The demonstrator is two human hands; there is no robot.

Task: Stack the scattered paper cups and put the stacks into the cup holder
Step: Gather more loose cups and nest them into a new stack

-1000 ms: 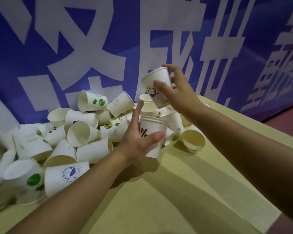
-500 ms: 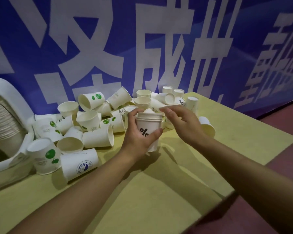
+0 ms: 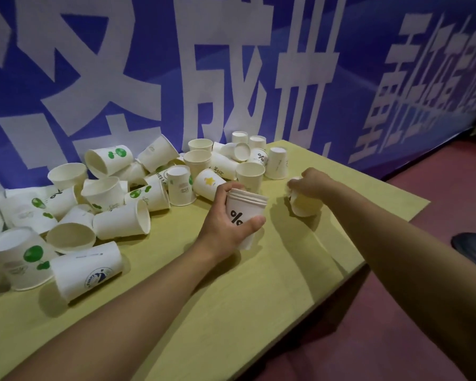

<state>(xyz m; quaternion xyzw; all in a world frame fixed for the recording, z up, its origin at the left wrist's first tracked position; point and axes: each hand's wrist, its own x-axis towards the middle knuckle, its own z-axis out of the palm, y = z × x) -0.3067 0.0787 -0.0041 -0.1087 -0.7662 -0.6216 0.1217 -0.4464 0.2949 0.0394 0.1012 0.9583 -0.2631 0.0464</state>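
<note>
Yellow-green table (image 3: 259, 312), blue banner (image 3: 231, 78) with white characters, reddish floor (image 3: 396, 339).

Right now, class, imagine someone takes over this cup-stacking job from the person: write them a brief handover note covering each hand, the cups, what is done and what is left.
Left hand: grips a short stack of nested white paper cups with a black percent mark, upright above the yellow-green table.
Right hand: fingers curled round a single white paper cup lying on its side near the table's right edge.
Done: a few cups nested in the left-hand stack.
Left: the scattered pile of white paper cups still needs stacking. The cup holder is out of view.
</note>
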